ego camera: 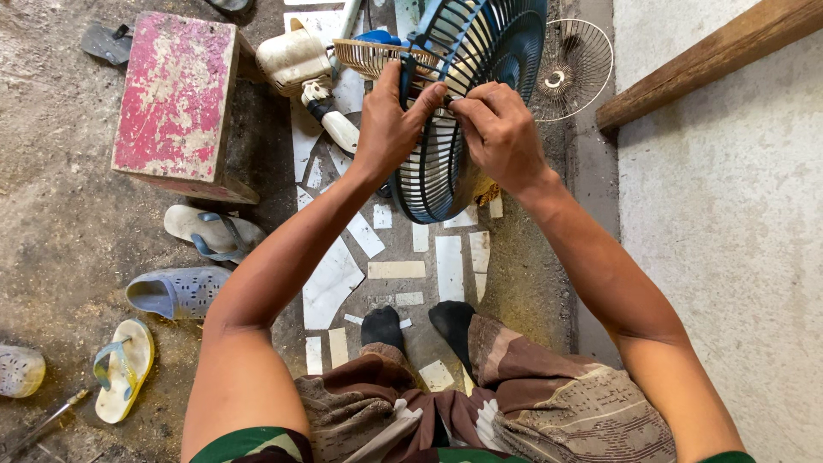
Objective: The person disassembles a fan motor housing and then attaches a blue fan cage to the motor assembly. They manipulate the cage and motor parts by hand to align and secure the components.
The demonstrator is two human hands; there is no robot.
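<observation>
Home yard repair spot, fan parts (300, 60), sandals (214, 231)

pink stool (176, 94), sandals (213, 231), wooden beam (711, 60)

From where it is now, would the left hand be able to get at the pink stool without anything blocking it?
Probably yes. The left hand grips the blue fan guard, so it must let go first; the stool stands to its left with only bare floor between.

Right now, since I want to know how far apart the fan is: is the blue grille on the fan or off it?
Off. Both hands, left and right, hold the blue grille on edge, apart from the white fan body.
</observation>
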